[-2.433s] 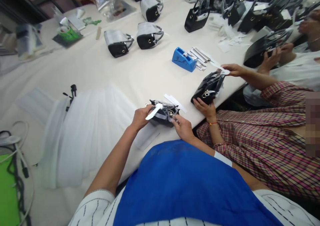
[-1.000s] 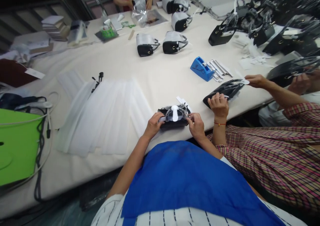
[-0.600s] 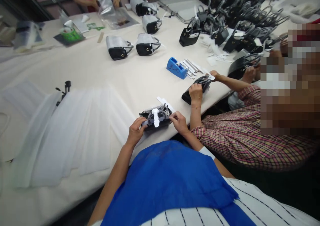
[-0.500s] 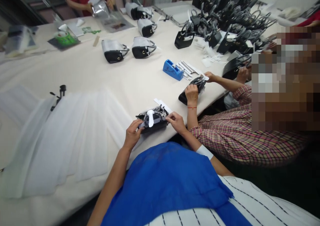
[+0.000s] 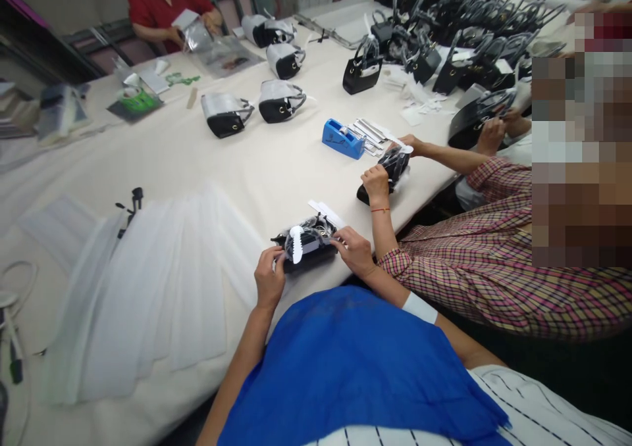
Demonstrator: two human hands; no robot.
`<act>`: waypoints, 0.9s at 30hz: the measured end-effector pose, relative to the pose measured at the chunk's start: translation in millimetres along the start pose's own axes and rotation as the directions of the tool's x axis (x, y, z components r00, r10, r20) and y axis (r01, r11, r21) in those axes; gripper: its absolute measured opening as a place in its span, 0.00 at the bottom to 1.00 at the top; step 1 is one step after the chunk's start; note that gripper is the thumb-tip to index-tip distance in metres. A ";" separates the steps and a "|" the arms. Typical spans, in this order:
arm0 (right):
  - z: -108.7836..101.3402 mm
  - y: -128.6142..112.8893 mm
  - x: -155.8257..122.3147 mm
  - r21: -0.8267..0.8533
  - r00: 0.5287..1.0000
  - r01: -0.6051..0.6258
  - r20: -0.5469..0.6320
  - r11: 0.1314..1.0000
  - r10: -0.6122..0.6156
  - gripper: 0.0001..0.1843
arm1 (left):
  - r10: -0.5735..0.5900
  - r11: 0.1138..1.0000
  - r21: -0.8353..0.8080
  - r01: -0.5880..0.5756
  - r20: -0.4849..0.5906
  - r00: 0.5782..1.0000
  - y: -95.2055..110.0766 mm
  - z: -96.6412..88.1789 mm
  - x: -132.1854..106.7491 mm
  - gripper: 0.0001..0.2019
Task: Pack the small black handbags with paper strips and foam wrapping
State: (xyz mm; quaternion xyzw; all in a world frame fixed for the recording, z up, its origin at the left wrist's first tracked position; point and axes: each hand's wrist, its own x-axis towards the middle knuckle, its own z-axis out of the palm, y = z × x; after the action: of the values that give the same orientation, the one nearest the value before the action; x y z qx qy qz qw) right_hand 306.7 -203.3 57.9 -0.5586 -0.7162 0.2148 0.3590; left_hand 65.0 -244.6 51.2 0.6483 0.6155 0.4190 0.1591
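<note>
A small black handbag (image 5: 310, 251) lies on the white table (image 5: 207, 160) near its front edge, its handle wrapped in clear film with a white scalloped strip (image 5: 295, 243) across it. My left hand (image 5: 270, 279) grips the bag's left end, fingers curled. My right hand (image 5: 352, 250) pinches the wrapping at the bag's right end. A white paper strip (image 5: 326, 212) lies just behind the bag.
Overlapping white foam sheets (image 5: 148, 281) cover the table to my left. A blue tape dispenser (image 5: 342, 138) sits mid-table beside paper strips. A person in a plaid shirt (image 5: 494, 262) on my right holds another black bag (image 5: 390, 170). Wrapped bags (image 5: 279, 100) and many black bags (image 5: 444, 51) lie farther back.
My hands stay on the bag; the scalloped strip went from loose in my left hand to lying across the handle. The view swung right. The neighbour's bag tilted up.
</note>
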 end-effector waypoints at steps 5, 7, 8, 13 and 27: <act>2.5 3.7 -0.8 0.013 0.968 0.252 -0.007 0.968 -0.251 0.14 | 0.136 0.988 0.077 -0.132 -0.055 0.989 -4.0 5.3 1.3 0.11; 6.2 7.4 3.4 0.057 0.954 0.293 0.039 0.954 -0.296 0.15 | 0.160 0.986 0.057 -0.158 -0.029 0.987 -11.1 5.6 2.4 0.11; 8.1 9.0 5.3 0.070 0.948 0.308 0.060 0.949 -0.312 0.15 | 0.169 0.984 0.050 -0.168 -0.009 0.986 -15.0 5.3 2.7 0.11; 12.7 16.2 5.5 0.056 0.925 0.361 0.105 0.931 -0.365 0.15 | 0.251 0.966 0.032 -0.255 0.098 0.963 -29.6 2.4 -1.5 0.14; 4.1 31.8 -12.4 -0.018 0.856 0.462 0.272 0.887 -0.440 0.13 | 0.319 0.931 0.127 -0.342 0.175 0.932 -19.4 4.5 -28.8 0.14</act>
State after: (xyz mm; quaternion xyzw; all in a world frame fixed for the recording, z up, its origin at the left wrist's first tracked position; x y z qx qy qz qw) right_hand 325.6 -205.7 29.3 -0.3562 -0.8762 0.1665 0.2788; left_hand 58.6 -266.3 24.5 0.7831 0.5141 0.3403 0.0813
